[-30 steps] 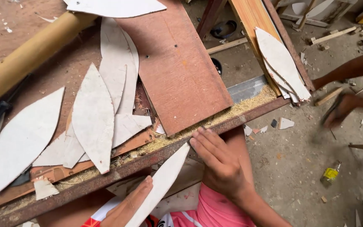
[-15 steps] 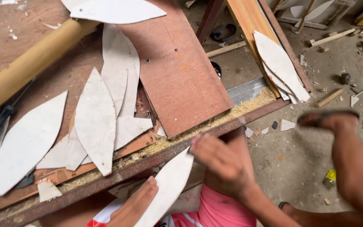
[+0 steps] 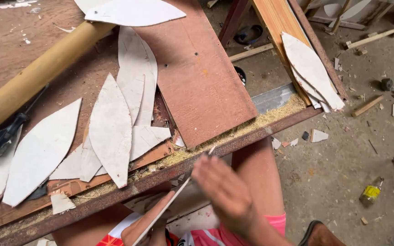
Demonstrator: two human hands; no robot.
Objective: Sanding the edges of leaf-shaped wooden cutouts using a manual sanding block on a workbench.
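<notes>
Leaf-shaped white cutout, seen nearly edge-on, sits at about 6 o'clock in the view, just below the rusty front edge of the tabletop. The left hand has its grip closed on the cutout's lower end, holding it slanted up toward 1 o'clock. The right hand is blurred, lying against the upper part of the piece; whether its grip is closed or merely resting there, I cannot tell.

On the tabletop, several finished-looking cutouts of the same pointed shape lie fanned at 9 to 10 o'clock, one more lies at 12 o'clock, and a small stack leans on a wooden board at 2 o'clock. A cardboard tube crosses the upper left, with a dark-handled screwdriver beside it. Sawdust lines the tabletop's edge.

Judging by the piles, many pieces are already cut out; the one in hand appears to be under work along its edge, and how many remain cannot be told from this view.
</notes>
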